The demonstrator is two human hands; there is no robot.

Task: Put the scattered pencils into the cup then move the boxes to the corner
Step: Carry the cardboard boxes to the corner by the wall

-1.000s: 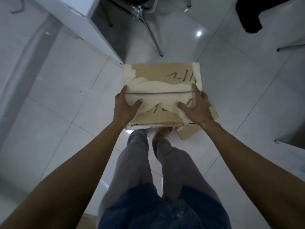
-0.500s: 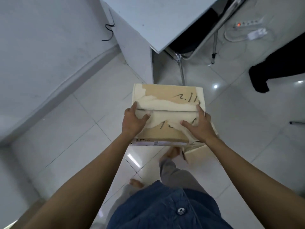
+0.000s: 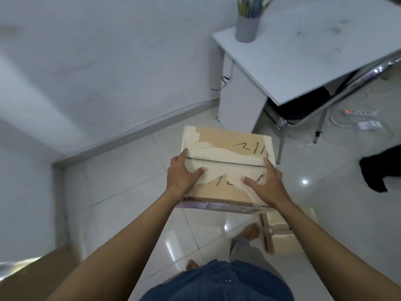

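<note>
I carry a brown cardboard box (image 3: 225, 144) with torn white tape and black scribbles, held in the air above the tiled floor. My left hand (image 3: 181, 175) grips its left side, thumb on the top. My right hand (image 3: 265, 185) grips the right side, thumb also on top. A second cardboard box (image 3: 280, 222) hangs beneath, mostly hidden by the first box and my right arm. A grey cup (image 3: 247, 29) full of pencils stands on the white desk's (image 3: 303, 53) near-left corner.
The room corner (image 3: 57, 168), where two white walls meet the floor, lies to the left. A metal-legged chair (image 3: 303, 114) sits under the desk. A power strip (image 3: 358, 112) with cables lies on the floor at right, near a black cloth (image 3: 379, 168).
The view has swung up and left as I walk: the desk top, the cup and the wall corner have come into sight. My grip on the box is unchanged.
</note>
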